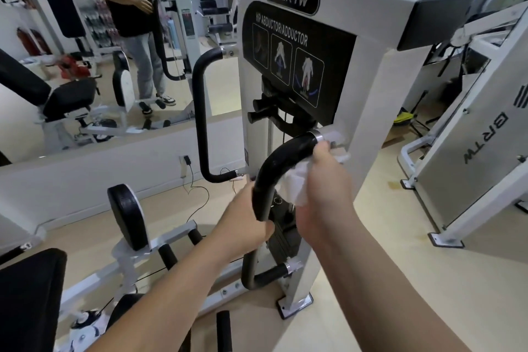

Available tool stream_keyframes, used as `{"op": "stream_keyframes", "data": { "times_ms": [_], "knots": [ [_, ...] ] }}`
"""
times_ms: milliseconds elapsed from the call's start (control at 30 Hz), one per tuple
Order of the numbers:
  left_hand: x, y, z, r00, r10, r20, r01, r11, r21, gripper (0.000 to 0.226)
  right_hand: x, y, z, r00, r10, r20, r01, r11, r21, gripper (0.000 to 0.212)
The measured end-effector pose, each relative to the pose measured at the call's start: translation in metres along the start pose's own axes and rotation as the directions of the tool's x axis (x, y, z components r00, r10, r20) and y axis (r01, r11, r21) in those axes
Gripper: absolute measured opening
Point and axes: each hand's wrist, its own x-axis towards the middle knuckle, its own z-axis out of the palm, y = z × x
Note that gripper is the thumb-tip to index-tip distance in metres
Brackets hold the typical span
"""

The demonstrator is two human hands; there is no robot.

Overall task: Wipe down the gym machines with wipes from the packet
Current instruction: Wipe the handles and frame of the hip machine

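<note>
1. Far left: wall mirror [25,111] reflects benches and a person in a black top and grey trousers.
2. Bottom left: black seat pad [28,300], cut off by the frame edge.
3. Right of it: oval black leg pad [127,214] on a white backing, upright on the machine's white frame.
4. Behind it, a wall socket [185,161] with a black cable trailing down onto the floor [385,266].
5. Far grab handle [199,111]: black bent bar, fixed top and bottom to the left side of the tower. Nothing touches it.
6. Left hand [243,226]: fingers curled round the straight lower run of the near handle [283,160], gripping it.
7. Wipe [297,186]: white and crumpled, pressed on the right side of the near handle's upper curve, just below its chrome collar.
8. Right hand [325,188]: closed on the wipe, holding it against the bar; fingertips reach up near the collar.
9. White tower [371,94]: BRTW badge on top, black placard [297,60] reading HIP ABDUCTOR/ADDUCTOR with three figure diagrams. The weight stack [283,226] shows between the two hands.
10. Far right: second white machine [471,151], BRTW lettering running vertically, well apart from the tower.
</note>
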Motion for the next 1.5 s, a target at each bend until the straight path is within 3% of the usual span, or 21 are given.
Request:
{"op": "stream_keyframes", "data": {
  "times_ms": [67, 133, 267, 367, 433, 500, 633, 667, 733, 800, 833, 900, 1000, 1200, 1300, 1400, 1500],
  "knots": [
    [0.014, -0.002, 0.005, 1.000, -0.027, -0.011, 0.028, 0.996, 0.087, 0.030, 0.005, -0.001, 0.019, 0.999, 0.045, -0.023, -0.043, 0.995, 0.095, 0.030],
    [0.020, 0.003, 0.004, 0.999, -0.047, -0.027, 0.048, 0.997, 0.063, 0.011, 0.012, 0.000, 0.030, 0.999, 0.033, -0.040, -0.027, 0.989, 0.145, 0.043],
    [0.024, 0.002, 0.003, 0.997, 0.049, 0.058, -0.041, 0.991, -0.126, 0.040, 0.018, 0.011, 0.045, 0.973, 0.000, -0.230, 0.003, 1.000, 0.010, 0.031],
    [0.034, -0.010, 0.003, 0.983, 0.153, 0.099, -0.134, 0.975, -0.178, 0.017, 0.020, 0.019, 0.052, 0.946, -0.119, -0.302, 0.091, 0.990, -0.107, 0.042],
    [0.041, -0.015, 0.001, 0.966, 0.199, 0.164, -0.161, 0.962, -0.220, 0.025, 0.018, 0.028, 0.057, 0.930, -0.161, -0.331, 0.109, 0.979, -0.169, 0.045],
    [0.042, -0.016, -0.004, 0.965, 0.157, 0.208, -0.088, 0.948, -0.307, 0.024, 0.014, 0.045, 0.059, 0.927, -0.178, -0.330, 0.085, 0.957, -0.277, 0.054],
    [0.048, -0.023, -0.005, 0.956, 0.049, 0.289, 0.091, 0.888, -0.452, 0.023, 0.019, 0.090, 0.055, 0.906, -0.306, -0.292, 0.102, 0.828, -0.551, 0.099],
    [0.048, -0.023, -0.005, 0.956, 0.020, 0.293, 0.143, 0.839, -0.525, 0.022, 0.018, 0.097, 0.054, 0.904, -0.316, -0.287, 0.099, 0.810, -0.579, 0.098],
    [0.047, -0.022, -0.005, 0.948, -0.013, 0.317, 0.210, 0.772, -0.600, 0.023, 0.007, 0.103, 0.053, 0.889, -0.380, -0.256, 0.163, 0.784, -0.599, 0.071],
    [0.049, -0.024, -0.003, 0.955, 0.051, 0.293, 0.136, 0.802, -0.582, 0.011, -0.006, 0.092, 0.055, 0.862, -0.459, -0.213, 0.282, 0.786, -0.550, 0.051],
    [0.049, -0.026, -0.002, 0.955, 0.110, 0.275, 0.047, 0.861, -0.506, 0.004, -0.004, 0.078, 0.055, 0.860, -0.439, -0.259, 0.294, 0.843, -0.451, 0.046],
    [0.051, -0.031, 0.003, 0.952, 0.178, 0.249, -0.103, 0.952, -0.288, 0.008, 0.015, 0.044, 0.052, 0.884, -0.239, -0.403, 0.189, 0.969, -0.161, 0.042],
    [0.054, -0.034, 0.007, 0.963, 0.165, 0.212, -0.109, 0.961, -0.253, 0.012, 0.045, 0.011, 0.056, 0.885, -0.081, -0.459, 0.186, 0.964, 0.188, 0.037],
    [0.052, -0.036, 0.007, 0.954, 0.222, 0.202, -0.142, 0.927, -0.347, 0.028, 0.030, 0.034, 0.066, 0.856, -0.179, -0.484, 0.201, 0.980, -0.007, 0.045],
    [0.047, -0.032, 0.002, 0.960, 0.133, 0.247, -0.034, 0.929, -0.369, 0.033, 0.014, 0.043, 0.070, 0.869, -0.229, -0.439, 0.196, 0.973, -0.120, 0.040],
    [0.048, -0.033, 0.000, 0.924, 0.115, 0.365, 0.079, 0.876, -0.476, 0.021, 0.001, 0.060, 0.072, 0.891, -0.225, -0.395, 0.143, 0.964, -0.226, 0.048],
    [0.051, -0.028, 0.000, 0.951, 0.173, 0.257, -0.063, 0.920, -0.388, 0.018, -0.007, 0.086, 0.064, 0.794, -0.480, -0.373, 0.350, 0.863, -0.365, 0.030]
  ]
}}
